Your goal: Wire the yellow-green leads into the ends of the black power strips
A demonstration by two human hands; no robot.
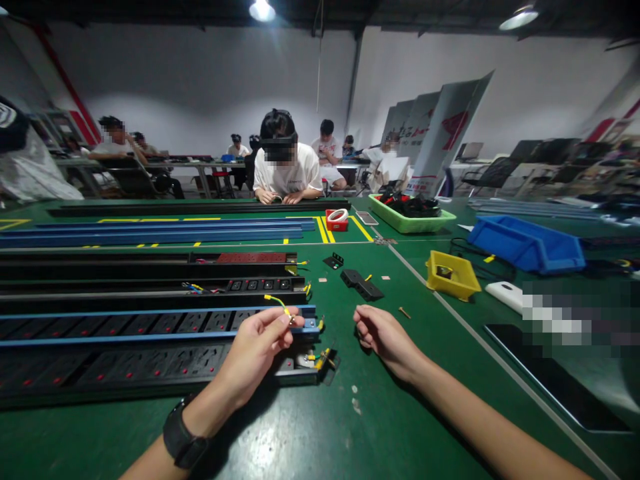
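Note:
Between thumb and fingertips, my left hand (260, 350) pinches a short yellow-green wire (277, 300) with a small metal piece at its lower end. This hand is over the right end of the blue-framed socket strip (165, 323). A wider black socket strip (150, 363) lies nearer me, with yellow-green wire ends (320, 359) at its right end. My right hand (385, 337) hovers over the green table with its fingers curled closed; whatever may be inside them is hidden. Beside it lies a brass-coloured screw (405, 313), and just beyond are black end pieces (361, 285).
More black strips (150, 288) lie beyond the blue one. A yellow bin (453, 283), a blue bin (527, 247) and a green basket (413, 223) stand on the right. A dark tablet-like panel (555, 377) lies at the near right. Across the table sits a person (287, 167).

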